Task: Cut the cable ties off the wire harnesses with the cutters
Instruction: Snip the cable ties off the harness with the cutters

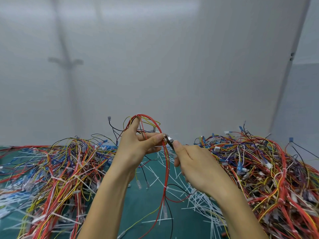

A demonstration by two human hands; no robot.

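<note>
Observed from the head view. My left hand (pixel 138 145) is raised above the green worktop (pixel 146 204) and holds one wire harness (pixel 166 169). Its fingers (pixel 158 138) are closed in a pinch on the red wires, which loop over the top of the hand and hang down to the worktop. A white cable tie (pixel 167 187) still binds the hanging part, lower down.

My right hand (pixel 195 163) has its fingers curled round the handles of the cutters (pixel 168 140). The metal head shows between the two hands, right against the pinched wires. Whether the blades are apart or together I cannot tell.

One heap of tangled harnesses (pixel 57 166) lies to the left and another heap (pixel 259 169) to the right. Loose white cut ties (pixel 198 200) are scattered on the worktop between them, mostly below the right hand.
</note>
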